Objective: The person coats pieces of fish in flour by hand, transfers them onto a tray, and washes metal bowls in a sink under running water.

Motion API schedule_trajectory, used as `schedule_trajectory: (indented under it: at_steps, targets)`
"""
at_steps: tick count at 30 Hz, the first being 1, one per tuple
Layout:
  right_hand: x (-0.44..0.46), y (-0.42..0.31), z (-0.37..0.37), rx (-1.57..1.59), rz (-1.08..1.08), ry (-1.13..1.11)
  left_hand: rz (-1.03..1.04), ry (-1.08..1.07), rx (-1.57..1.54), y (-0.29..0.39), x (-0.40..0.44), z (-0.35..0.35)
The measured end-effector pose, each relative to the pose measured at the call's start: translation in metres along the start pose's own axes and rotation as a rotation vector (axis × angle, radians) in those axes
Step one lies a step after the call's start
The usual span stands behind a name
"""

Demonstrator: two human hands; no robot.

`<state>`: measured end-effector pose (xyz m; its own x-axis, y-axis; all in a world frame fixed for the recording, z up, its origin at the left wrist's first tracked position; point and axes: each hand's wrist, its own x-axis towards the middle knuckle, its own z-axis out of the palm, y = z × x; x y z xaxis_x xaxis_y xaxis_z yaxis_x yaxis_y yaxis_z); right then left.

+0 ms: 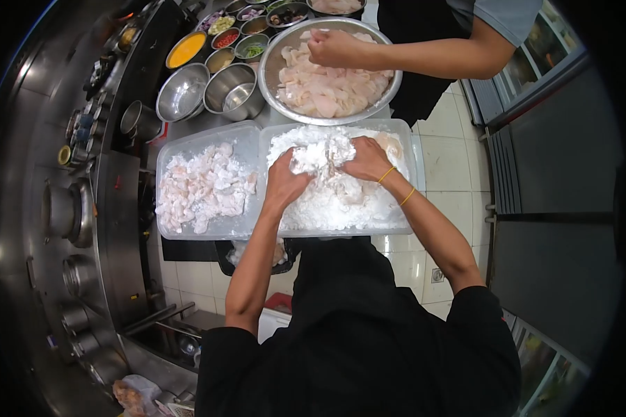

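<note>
A clear plastic tub of white flour (327, 215) lies in front of me, with pale meat or fish slices (391, 147) showing at its right end. My left hand (289, 179) and my right hand (368, 160) are both in this tub, curled around a heap of flour-coated slices (323, 151) between them. Flour hides most of my fingertips. Yellow bands circle my right wrist. To the left, a second clear tub (161, 226) holds floured pieces (205, 187) spread in a loose pile.
Beyond the tubs is a big metal bowl (266, 73) of raw slices, with another person's hand (334, 48) over it. Two steel bowls (181, 90) and several small ingredient bowls (188, 50) stand at the far left. Below the tubs sits a black container (226, 266).
</note>
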<state>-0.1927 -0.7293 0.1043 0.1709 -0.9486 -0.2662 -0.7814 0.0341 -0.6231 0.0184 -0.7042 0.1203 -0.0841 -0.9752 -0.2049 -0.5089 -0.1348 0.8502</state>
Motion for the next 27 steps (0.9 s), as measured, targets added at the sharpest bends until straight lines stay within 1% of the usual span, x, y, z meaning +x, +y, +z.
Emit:
schedule_trajectory:
  at_steps: [2, 3, 5, 6, 7, 10, 11, 14, 15, 18, 19, 22, 23, 25, 26, 27]
  targets:
    - [-0.005, 0.013, -0.009, -0.071, -0.068, -0.059, 0.050, -0.034, 0.215, -0.015, -0.009, 0.008]
    - [-0.013, 0.009, -0.017, -0.163, -0.063, -0.089, 0.077, -0.049, 0.322, -0.020, -0.010, 0.012]
    - [-0.019, 0.013, 0.005, -0.268, -0.144, 0.034, 0.030, -0.023, 0.551, -0.014, -0.012, 0.028]
    - [-0.019, 0.008, 0.011, -0.290, -0.138, 0.057, 0.006, -0.010, 0.665, -0.008, -0.014, 0.036]
    - [-0.018, 0.004, 0.016, -0.312, -0.132, 0.080, 0.018, 0.033, 0.659, -0.008, -0.008, 0.039]
    - [0.005, 0.004, 0.019, -0.084, -0.134, 0.027, 0.058, 0.133, 0.340, -0.030, 0.023, 0.043]
    - [0.008, 0.003, 0.016, 0.069, -0.139, 0.030, 0.120, 0.126, 0.204, -0.026, 0.024, 0.036]
    - [0.009, 0.007, 0.008, -0.017, -0.079, 0.089, 0.094, 0.081, -0.064, -0.010, 0.009, 0.016]
    - [0.003, 0.004, -0.005, -0.048, -0.039, -0.001, 0.080, 0.012, -0.021, -0.012, 0.004, 0.008]
    - [-0.012, 0.012, -0.014, -0.188, -0.237, -0.035, 0.073, 0.064, 0.435, -0.030, -0.005, 0.012]
    - [-0.004, 0.024, 0.004, -0.252, -0.273, -0.048, 0.057, 0.015, 0.539, -0.032, -0.007, 0.019]
    - [-0.014, -0.006, 0.009, -0.358, -0.198, -0.071, 0.000, 0.022, 0.584, -0.014, 0.003, 0.032]
    - [-0.006, -0.006, 0.013, -0.305, -0.172, -0.044, 0.019, 0.051, 0.494, -0.020, 0.013, 0.033]
    - [0.009, 0.009, 0.022, -0.137, -0.203, -0.006, 0.108, 0.064, 0.208, -0.020, 0.016, 0.027]
    - [0.014, 0.007, 0.016, -0.053, -0.219, 0.016, 0.156, 0.068, 0.067, -0.018, 0.020, 0.024]
    - [0.018, 0.007, 0.010, -0.011, -0.195, 0.004, 0.205, 0.122, -0.124, -0.019, 0.019, 0.024]
